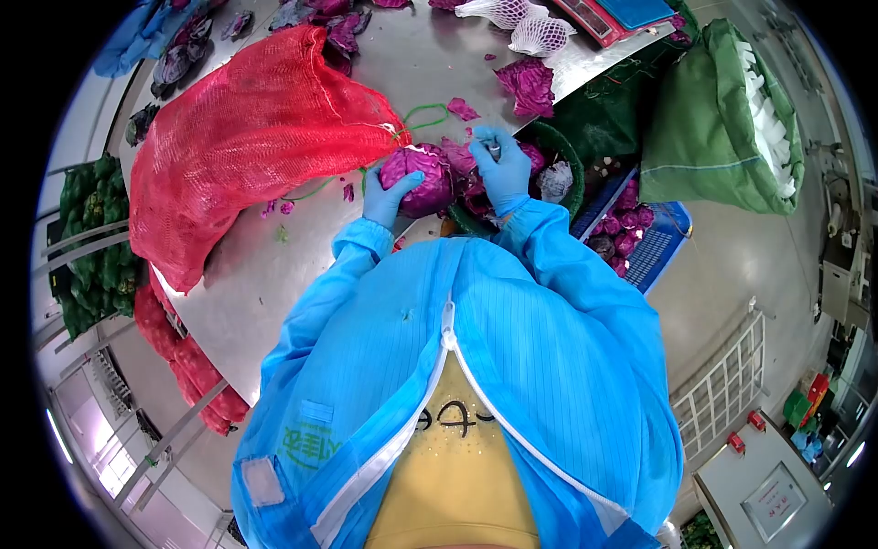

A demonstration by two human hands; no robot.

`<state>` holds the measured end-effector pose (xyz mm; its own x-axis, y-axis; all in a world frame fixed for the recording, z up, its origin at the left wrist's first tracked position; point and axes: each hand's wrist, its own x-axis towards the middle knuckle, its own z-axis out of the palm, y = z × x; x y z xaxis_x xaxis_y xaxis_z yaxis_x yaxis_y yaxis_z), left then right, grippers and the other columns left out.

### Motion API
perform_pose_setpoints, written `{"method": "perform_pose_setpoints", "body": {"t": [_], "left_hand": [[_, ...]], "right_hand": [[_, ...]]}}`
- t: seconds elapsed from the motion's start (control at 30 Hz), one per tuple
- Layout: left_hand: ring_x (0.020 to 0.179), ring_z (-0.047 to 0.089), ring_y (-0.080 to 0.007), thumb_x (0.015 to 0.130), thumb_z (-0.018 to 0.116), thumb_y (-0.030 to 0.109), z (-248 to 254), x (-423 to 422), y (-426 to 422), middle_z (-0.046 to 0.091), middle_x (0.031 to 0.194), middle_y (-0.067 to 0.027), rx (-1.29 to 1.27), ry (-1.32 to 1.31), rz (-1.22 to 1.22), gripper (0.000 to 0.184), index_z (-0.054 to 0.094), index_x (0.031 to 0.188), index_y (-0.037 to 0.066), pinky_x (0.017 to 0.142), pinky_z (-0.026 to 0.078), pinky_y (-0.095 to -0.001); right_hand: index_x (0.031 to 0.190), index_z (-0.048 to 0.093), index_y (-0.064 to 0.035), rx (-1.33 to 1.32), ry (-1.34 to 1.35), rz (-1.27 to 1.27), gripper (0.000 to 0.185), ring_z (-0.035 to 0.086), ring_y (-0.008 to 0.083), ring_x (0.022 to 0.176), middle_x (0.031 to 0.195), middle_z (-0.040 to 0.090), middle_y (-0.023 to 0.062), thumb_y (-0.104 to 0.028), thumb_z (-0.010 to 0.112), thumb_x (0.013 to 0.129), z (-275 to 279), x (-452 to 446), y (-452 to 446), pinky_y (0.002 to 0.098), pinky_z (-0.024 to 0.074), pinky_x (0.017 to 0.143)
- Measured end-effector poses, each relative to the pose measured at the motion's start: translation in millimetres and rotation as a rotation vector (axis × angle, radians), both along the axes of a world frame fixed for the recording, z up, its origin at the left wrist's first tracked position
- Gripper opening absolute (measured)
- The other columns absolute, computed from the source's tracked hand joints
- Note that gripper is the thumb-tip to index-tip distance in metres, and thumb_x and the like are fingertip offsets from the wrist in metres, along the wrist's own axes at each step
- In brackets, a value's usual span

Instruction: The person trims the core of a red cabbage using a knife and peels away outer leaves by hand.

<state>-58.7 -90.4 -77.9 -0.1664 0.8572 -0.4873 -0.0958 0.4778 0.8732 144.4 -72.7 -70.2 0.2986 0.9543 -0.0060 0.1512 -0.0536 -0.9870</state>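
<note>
My left hand (388, 196), in a blue glove, grips the side of a round red cabbage (423, 181) at the table's near edge, its thumb lying on the purple leaves. To the right of the cabbage my right hand (502, 171), gloved too, is raised with thumb and fingers pinched together. Something small and greyish shows between those fingers, too little to name. Loose purple leaves lie between the two hands. Beneath and beside my right hand is a round dark green bin (574, 197) with leaf scraps in it.
A full red mesh sack (256, 137) lies on the metal table (247, 316) at left. Far right are a red-and-blue scale (608, 20) and white foam nets (541, 35). A blue crate (666, 242) of small purple heads and a green sack (700, 137) stand right.
</note>
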Motion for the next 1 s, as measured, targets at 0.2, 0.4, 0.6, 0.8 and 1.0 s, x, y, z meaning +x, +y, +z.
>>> {"method": "perform_pose_setpoints", "body": {"t": [0.2,0.4,0.6,0.8,1.0], "left_hand": [[0.108,0.055,-0.0253,0.060,0.088,0.031,-6.5,0.3,-2.0,0.050,0.121,-0.0168,0.026,-0.015,0.009,0.094,0.035,0.130,-0.004,0.090,0.050,-0.0359],[0.108,0.055,-0.0260,0.061,0.088,0.024,24.9,9.9,-4.7,0.049,0.122,-0.0165,0.021,-0.072,-0.007,0.090,0.035,0.129,-0.002,0.090,0.050,-0.0376],[0.108,0.053,-0.0255,0.059,0.089,0.027,5.8,6.5,-8.6,0.047,0.120,-0.0150,0.170,0.117,-0.113,0.091,0.036,0.129,0.000,0.092,0.048,-0.0375],[0.113,0.049,-0.0254,0.056,0.089,0.039,-4.8,6.5,-16.1,0.046,0.121,-0.0146,0.279,0.377,-0.240,0.099,0.036,0.130,0.001,0.098,0.043,-0.0351],[0.113,0.049,-0.0256,0.056,0.089,0.036,-25.8,-4.1,-11.7,0.046,0.122,-0.0141,0.268,0.215,-0.224,0.098,0.036,0.130,0.002,0.098,0.043,-0.0357]], "right_hand": [[0.122,0.060,-0.0096,0.004,-0.323,0.478,0.058,0.058,0.0202,0.106,0.119,0.058,0.0093,-0.035,0.078,0.074,9.2,-3.4,4.9,0.0311,0.0476,0.086],[0.120,0.062,-0.0122,-0.005,-0.349,0.694,0.047,0.063,0.0278,0.093,0.099,0.066,0.0101,-0.037,0.069,0.081,-3.2,-1.9,26.6,0.0356,0.0489,0.085],[0.096,0.065,-0.0151,0.416,-0.611,0.376,0.021,0.065,0.0270,0.073,0.085,0.066,0.0060,-0.032,0.065,0.084,-22.7,-15.6,18.3,0.0375,0.0515,0.061],[0.095,0.065,-0.0102,0.192,-0.583,0.260,0.024,0.064,0.0307,0.068,0.076,0.065,0.0120,-0.032,0.064,0.086,2.7,-8.2,43.8,0.0397,0.0497,0.059],[0.092,0.064,-0.0109,0.110,-0.611,0.198,0.022,0.064,0.0342,0.073,0.079,0.066,0.0137,-0.032,0.063,0.086,-8.4,-6.5,66.9,0.0437,0.0506,0.064]]}}
